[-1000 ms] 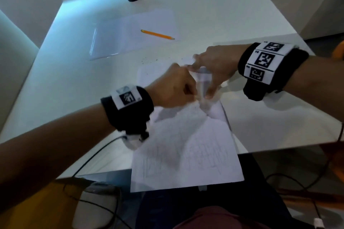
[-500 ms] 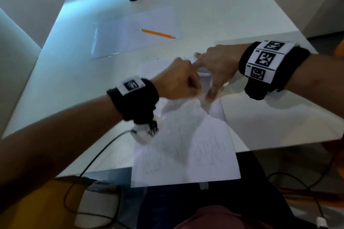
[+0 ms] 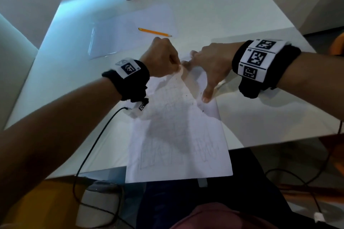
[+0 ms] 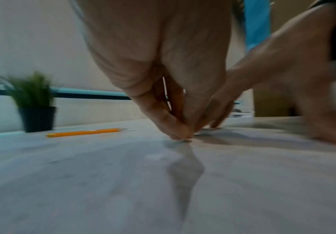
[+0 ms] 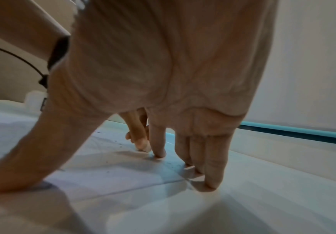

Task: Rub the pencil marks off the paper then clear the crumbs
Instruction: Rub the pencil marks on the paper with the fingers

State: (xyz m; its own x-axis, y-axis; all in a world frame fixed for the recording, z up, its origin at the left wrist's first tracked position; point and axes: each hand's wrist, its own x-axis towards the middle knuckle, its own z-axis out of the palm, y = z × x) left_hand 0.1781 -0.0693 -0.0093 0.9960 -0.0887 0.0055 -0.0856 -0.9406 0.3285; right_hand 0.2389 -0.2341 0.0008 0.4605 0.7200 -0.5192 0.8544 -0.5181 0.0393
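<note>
Head view: 2 paper sheets [image 3: 178, 135], 1 pencil [image 3: 154, 32], perhaps 1 eraser.

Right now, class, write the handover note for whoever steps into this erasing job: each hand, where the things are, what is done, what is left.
Left hand: fingertips pinched on something small, probably an eraser, pressed to the far end of the paper.
Right hand: fingers spread, pressing the paper's far right corner flat on the table.
Pencil: lies apart on a second sheet beyond the hands.
Done: some rubbing; dark crumbs scattered near the hands.
Left: faint pencil marks across the near half, then clearing the crumbs.
</note>
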